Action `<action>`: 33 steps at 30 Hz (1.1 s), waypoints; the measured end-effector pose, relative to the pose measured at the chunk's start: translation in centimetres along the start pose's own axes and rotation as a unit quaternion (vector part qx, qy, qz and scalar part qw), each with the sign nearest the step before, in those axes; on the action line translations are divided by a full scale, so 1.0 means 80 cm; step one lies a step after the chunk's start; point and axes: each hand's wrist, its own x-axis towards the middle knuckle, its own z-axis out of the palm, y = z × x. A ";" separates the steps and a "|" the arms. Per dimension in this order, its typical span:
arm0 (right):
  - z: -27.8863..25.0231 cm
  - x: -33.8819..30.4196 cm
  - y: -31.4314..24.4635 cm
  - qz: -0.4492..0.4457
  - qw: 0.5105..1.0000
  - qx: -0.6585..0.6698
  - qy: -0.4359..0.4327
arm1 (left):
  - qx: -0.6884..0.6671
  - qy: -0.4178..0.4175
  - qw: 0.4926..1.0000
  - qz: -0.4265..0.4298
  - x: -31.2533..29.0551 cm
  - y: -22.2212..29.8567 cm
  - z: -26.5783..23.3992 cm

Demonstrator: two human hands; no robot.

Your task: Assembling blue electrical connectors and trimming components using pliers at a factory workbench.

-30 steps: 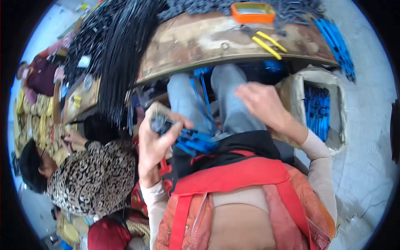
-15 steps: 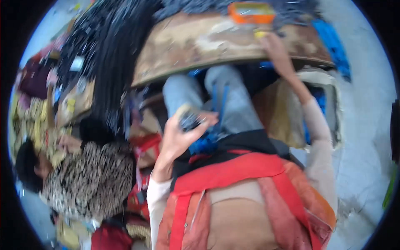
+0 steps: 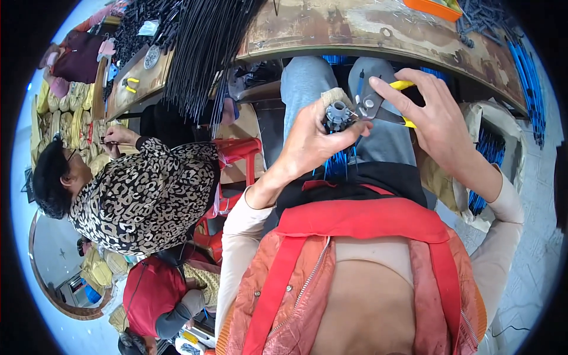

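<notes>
A grey notched hub (image 3: 338, 116) sits in the left hand (image 3: 313, 139), which is closed around its side with the thumb laid along its near edge. Blue rods (image 3: 336, 165) hang below the hub, toward the person's lap. Just right of the hub is the metal head of a pair of yellow-handled pliers (image 3: 369, 103); whether its tips touch the hub cannot be told. The right hand (image 3: 438, 112), farther right of the hub, has hold of these pliers, its fingers and thumb partly opened over the spread handles. Beyond the hub, past the knees, runs a worn wooden bench (image 3: 331, 35), and an orange tray (image 3: 431, 12) lies far off to the hub's upper right. Well right of the hub stands a pale sack (image 3: 516, 133) of more blue rods. Long black rods (image 3: 201, 53) spill over the bench to the hub's upper left.
</notes>
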 end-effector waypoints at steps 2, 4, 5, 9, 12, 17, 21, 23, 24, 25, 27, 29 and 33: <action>0.001 0.001 0.000 -0.035 0.997 -0.064 0.021 | -0.010 0.000 1.000 -0.011 -0.001 -0.002 0.001; -0.001 0.001 -0.002 -0.040 0.997 -0.065 0.019 | -0.013 0.001 1.000 -0.014 -0.003 -0.002 0.003; -0.003 0.002 -0.003 -0.044 0.997 -0.067 0.018 | -0.017 0.003 1.000 -0.016 -0.004 -0.002 0.004; -0.015 -0.001 0.000 -0.061 0.990 -0.126 -0.018 | -0.003 -0.005 1.000 -0.006 -0.007 -0.005 0.004; -0.016 -0.001 -0.001 -0.096 0.987 -0.130 0.026 | -0.014 -0.013 1.000 0.004 -0.009 -0.004 0.009; -0.017 -0.007 0.001 -0.087 0.988 -0.129 0.014 | -0.023 -0.025 0.999 -0.005 -0.013 -0.006 0.010; -0.019 -0.009 -0.003 -0.094 0.984 -0.147 0.024 | -0.032 -0.019 0.999 0.005 -0.013 -0.010 0.013; -0.019 -0.007 -0.001 -0.122 0.971 -0.198 0.047 | -0.009 -0.026 1.000 0.010 -0.010 -0.009 0.013; -0.020 -0.006 0.000 -0.123 0.971 -0.198 0.046 | -0.010 -0.025 1.000 0.010 -0.010 -0.010 0.012; -0.021 -0.003 0.002 -0.143 0.963 -0.221 0.054 | 0.002 -0.038 0.999 0.014 -0.010 -0.011 0.010; -0.023 -0.001 0.007 -0.161 0.954 -0.246 0.060 | 0.013 -0.053 0.998 0.018 -0.010 -0.013 0.010; -0.025 0.000 0.013 -0.180 0.950 -0.249 0.049 | 0.003 -0.051 0.998 0.026 -0.010 -0.012 0.010; -0.027 -0.005 0.003 -0.182 0.952 -0.242 0.047 | 0.023 -0.051 0.998 0.040 -0.015 -0.013 0.009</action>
